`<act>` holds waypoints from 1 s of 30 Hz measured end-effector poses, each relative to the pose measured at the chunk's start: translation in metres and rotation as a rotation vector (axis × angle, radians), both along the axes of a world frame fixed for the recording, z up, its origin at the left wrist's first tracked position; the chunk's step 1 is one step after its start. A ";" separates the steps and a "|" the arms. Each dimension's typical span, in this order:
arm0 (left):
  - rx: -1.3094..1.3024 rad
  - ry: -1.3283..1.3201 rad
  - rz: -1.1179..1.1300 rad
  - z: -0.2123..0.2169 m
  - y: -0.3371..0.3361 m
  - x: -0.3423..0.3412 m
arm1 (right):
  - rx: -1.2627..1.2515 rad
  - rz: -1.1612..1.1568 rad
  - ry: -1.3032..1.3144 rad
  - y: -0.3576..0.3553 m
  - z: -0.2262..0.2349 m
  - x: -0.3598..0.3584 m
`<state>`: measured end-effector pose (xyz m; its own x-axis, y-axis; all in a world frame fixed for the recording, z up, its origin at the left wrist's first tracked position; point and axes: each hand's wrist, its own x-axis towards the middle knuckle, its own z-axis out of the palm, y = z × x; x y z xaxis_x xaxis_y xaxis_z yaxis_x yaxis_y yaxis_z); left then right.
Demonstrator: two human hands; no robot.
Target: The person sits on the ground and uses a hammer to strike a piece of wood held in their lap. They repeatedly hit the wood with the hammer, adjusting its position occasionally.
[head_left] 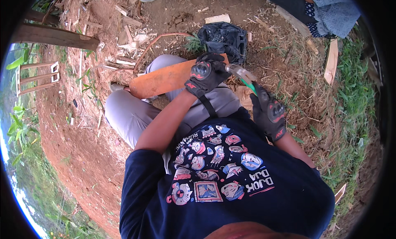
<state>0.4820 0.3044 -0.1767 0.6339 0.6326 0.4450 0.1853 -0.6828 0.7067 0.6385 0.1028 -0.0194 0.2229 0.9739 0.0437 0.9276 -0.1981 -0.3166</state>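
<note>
A black glove with red markings covers my left hand [207,73], whose fingers bend over the far end of a long, flat orange-brown board [165,77]. The board slants across my lap, its near-left end by my foot. My right hand [269,113], gloved alike, is closed around the green handle of a hammer [246,79]. The hammer's dull metal head sits just right of my left hand, close to the board's end; I cannot tell whether they touch.
A crumpled black plastic bag [222,39] lies beyond my hands. Wood offcuts [134,43] litter the soil. A wooden beam [55,36] and frame [38,78] stand left. Another person's clothed leg [288,6] is at upper right, grass [352,99] on the right.
</note>
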 end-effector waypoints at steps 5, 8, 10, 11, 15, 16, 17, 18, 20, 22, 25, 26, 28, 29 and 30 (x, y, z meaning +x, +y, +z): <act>0.041 -0.002 -0.065 -0.010 0.003 0.004 | 0.189 -0.014 0.044 -0.001 -0.011 0.003; 0.043 0.049 -0.076 -0.007 0.002 0.001 | 0.141 -0.018 0.012 -0.003 -0.009 0.002; -0.278 -0.052 -0.118 -0.022 0.002 0.004 | -0.108 0.010 -0.064 -0.005 -0.018 0.004; -0.595 -0.176 -0.142 -0.059 0.000 0.002 | -0.055 0.013 -0.007 -0.005 -0.021 0.002; -0.023 0.082 -0.163 0.005 0.004 0.000 | 0.114 -0.197 0.186 -0.008 -0.028 0.008; -0.149 0.074 -0.199 0.009 0.006 -0.010 | 0.131 -0.222 0.247 0.002 -0.027 0.008; -0.270 0.058 -0.242 0.011 0.015 -0.014 | 0.155 -0.252 0.300 0.013 -0.026 0.010; -0.391 0.043 -0.286 0.010 0.023 -0.018 | 0.094 -0.308 0.364 0.021 -0.026 0.011; -0.511 -0.036 -0.209 0.005 0.038 -0.027 | -0.032 -0.414 0.492 0.036 -0.028 0.012; -0.537 -0.045 -0.131 0.003 0.056 -0.034 | -0.059 -0.520 0.654 0.037 -0.058 0.021; -0.303 0.208 0.043 0.019 0.054 -0.032 | -0.049 -0.609 0.922 0.044 -0.096 0.028; -0.238 0.348 0.094 0.034 0.049 -0.034 | -0.040 -0.621 1.020 0.047 -0.105 0.027; -0.189 0.563 0.089 0.035 0.044 -0.039 | -0.054 -0.593 1.153 0.057 -0.122 0.026; -0.165 0.667 0.084 0.033 0.043 -0.039 | -0.075 -0.561 1.182 0.065 -0.126 0.025; -0.155 0.671 0.101 0.029 0.042 -0.038 | -0.096 -0.529 1.212 0.070 -0.129 0.025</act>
<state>0.4439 0.3461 -0.1475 0.6751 0.7275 -0.1226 0.6733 -0.5395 0.5056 0.6638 0.1728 -0.1480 0.4229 0.7462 -0.5141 -0.1255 -0.5137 -0.8488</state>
